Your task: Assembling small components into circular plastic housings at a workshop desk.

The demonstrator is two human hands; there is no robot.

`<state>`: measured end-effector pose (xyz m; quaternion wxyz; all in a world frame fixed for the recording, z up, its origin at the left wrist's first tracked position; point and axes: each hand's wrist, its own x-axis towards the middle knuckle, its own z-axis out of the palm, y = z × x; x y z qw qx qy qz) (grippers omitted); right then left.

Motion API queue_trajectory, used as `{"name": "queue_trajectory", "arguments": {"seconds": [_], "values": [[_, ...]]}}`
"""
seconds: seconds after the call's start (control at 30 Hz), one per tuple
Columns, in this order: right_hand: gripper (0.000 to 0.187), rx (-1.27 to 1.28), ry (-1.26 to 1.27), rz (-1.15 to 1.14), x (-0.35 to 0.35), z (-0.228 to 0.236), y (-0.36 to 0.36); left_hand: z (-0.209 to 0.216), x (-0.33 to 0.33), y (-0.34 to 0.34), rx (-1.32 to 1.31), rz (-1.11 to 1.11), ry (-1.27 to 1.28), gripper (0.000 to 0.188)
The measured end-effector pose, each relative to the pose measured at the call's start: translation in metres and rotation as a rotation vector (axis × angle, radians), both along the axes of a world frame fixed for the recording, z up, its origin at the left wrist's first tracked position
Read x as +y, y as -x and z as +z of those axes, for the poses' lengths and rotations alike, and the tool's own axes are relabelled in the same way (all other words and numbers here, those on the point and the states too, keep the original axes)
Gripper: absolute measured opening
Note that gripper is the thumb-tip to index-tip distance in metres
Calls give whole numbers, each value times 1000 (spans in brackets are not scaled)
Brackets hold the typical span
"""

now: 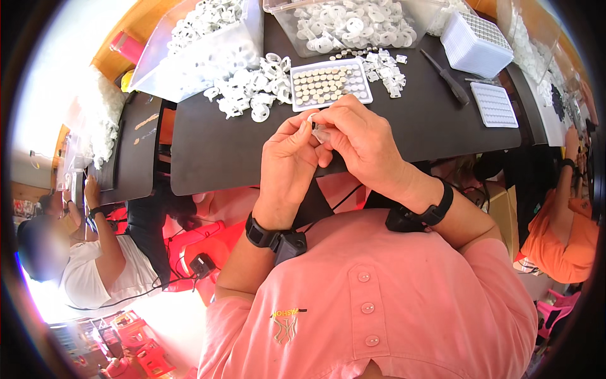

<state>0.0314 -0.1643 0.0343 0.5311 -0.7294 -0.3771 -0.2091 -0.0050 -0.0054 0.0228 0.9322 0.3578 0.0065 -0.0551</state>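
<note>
My left hand point(289, 155) and my right hand point(365, 142) meet above the near edge of the dark table point(227, 148). Between their fingertips is a small whitish, partly clear plastic piece point(322, 134) with a dark bit at its upper side. Fingers of both hands are pinched on it, hiding much of its shape. Just beyond them lies a white tray point(370, 98) holding rows of round, tan and pale discs point(315, 85). Left of this tray spreads a pile of loose white plastic parts point(252, 88); a smaller pile of square white pieces point(386, 71) sits on its right.
Two clear bins, one at far left point(189, 76) and one at far middle point(410, 36), hold white parts. To the right are a dark-handled tool point(447, 79), stacked white trays point(476, 41) and a single tray point(494, 106). People sit at tables on both sides.
</note>
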Motion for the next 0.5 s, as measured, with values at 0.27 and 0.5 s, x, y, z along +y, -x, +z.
{"name": "queue_trajectory", "arguments": {"seconds": [0.27, 0.5], "values": [[16, 106, -8, 64, -6, 3, -1, 0, 0, 0, 12, -4, 2, 27], [11, 236, -16, 131, -12, 8, 2, -2, 2, 1, -30, -40, -20, 27]]}}
